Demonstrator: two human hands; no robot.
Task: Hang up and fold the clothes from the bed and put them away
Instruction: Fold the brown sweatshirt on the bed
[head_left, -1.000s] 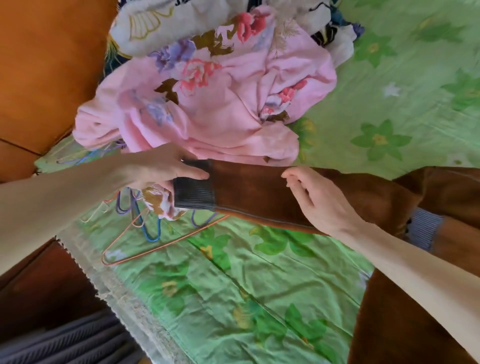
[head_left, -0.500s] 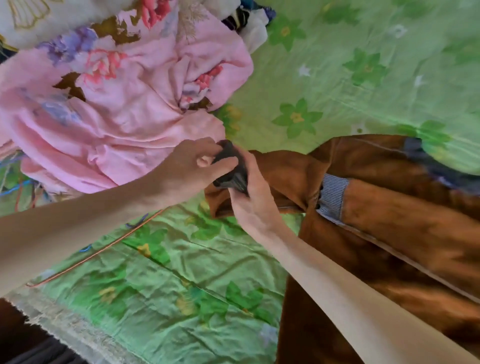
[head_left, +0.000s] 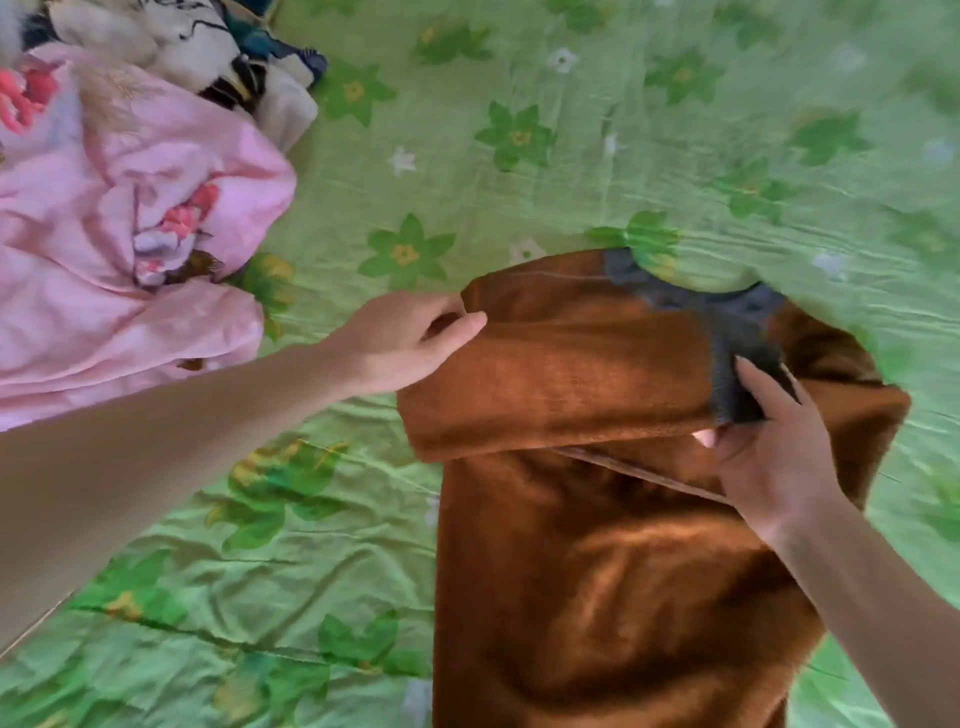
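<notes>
Brown fleece sweater (head_left: 597, 571) looked soft, floppy: left hand (head_left: 410, 338) pinched its sleeve fold, right hand (head_left: 769, 447) gripped the grey cuff (head_left: 737, 379).

We count one brown garment (head_left: 597, 561) on the bed (head_left: 571, 171); left of it, one pink floral garment (head_left: 130, 260); beyond that, one cream patterned garment (head_left: 208, 52). Two hands: left (head_left: 400, 338), right (head_left: 769, 452).

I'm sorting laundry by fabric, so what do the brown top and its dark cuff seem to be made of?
The fuzzy brown top looks like fleece or plush: a soft matte nap with shaded streaks. The dark grey ribbed cuff, pinched by the right hand, looks like rib knit, judging by its fine parallel ridges.
</notes>
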